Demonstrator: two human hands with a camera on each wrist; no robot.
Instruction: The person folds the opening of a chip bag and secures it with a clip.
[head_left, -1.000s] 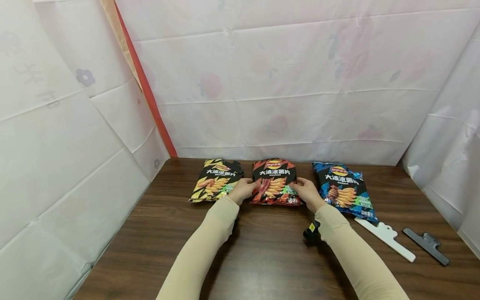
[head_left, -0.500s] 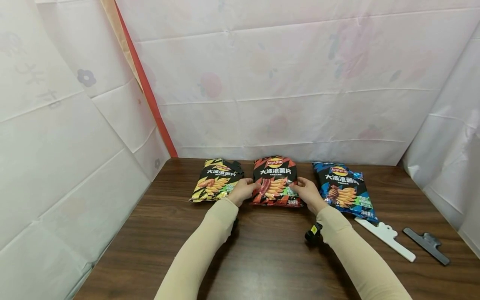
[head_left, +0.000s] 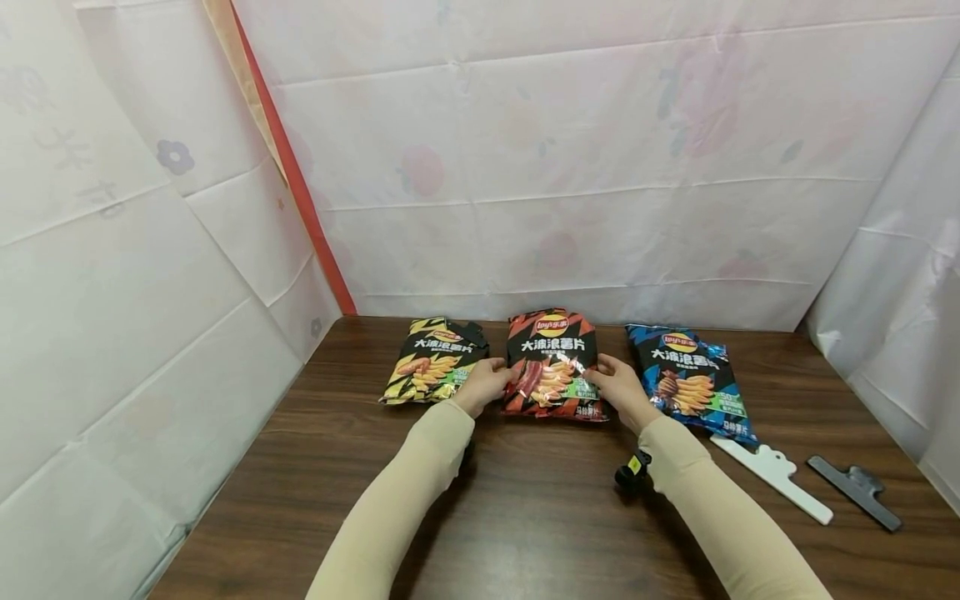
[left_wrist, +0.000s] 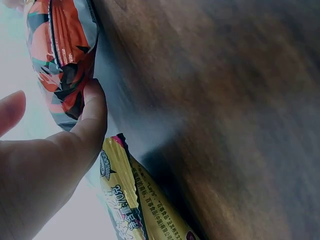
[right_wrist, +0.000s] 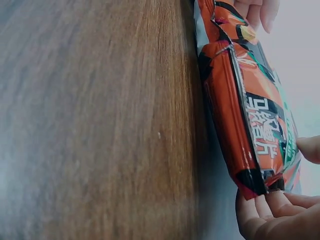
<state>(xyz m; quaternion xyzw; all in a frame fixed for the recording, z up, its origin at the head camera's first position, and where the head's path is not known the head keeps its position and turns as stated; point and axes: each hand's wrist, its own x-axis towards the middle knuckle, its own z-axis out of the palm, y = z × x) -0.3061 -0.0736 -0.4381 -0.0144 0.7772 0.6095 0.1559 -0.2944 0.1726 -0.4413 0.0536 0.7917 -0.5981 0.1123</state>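
A red and black bag of potato chips point(head_left: 551, 362) is between my two hands, in the middle of the head view. My left hand point(head_left: 483, 385) holds its left side; in the left wrist view a finger point(left_wrist: 95, 102) lies along the underside and another digit shows at the upper side. On the opposite side my right hand point(head_left: 624, 392) grips the bag, thumb on the front face and fingers point(right_wrist: 265, 207) beneath the corner, as the right wrist view shows. The bag's printed front faces me.
A yellow chip bag point(head_left: 429, 367) with a black piece at its top corner lies left of the left hand. To the right lie a blue chip bag point(head_left: 686, 375), a white clip point(head_left: 772, 479) and a dark grey clip point(head_left: 855, 492). White sheeting point(head_left: 600, 167) rises behind the table.
The red chip bag has come slightly up and toward me, its front looking larger. My right hand has shifted a little to the right; the other bags and clips stay put.
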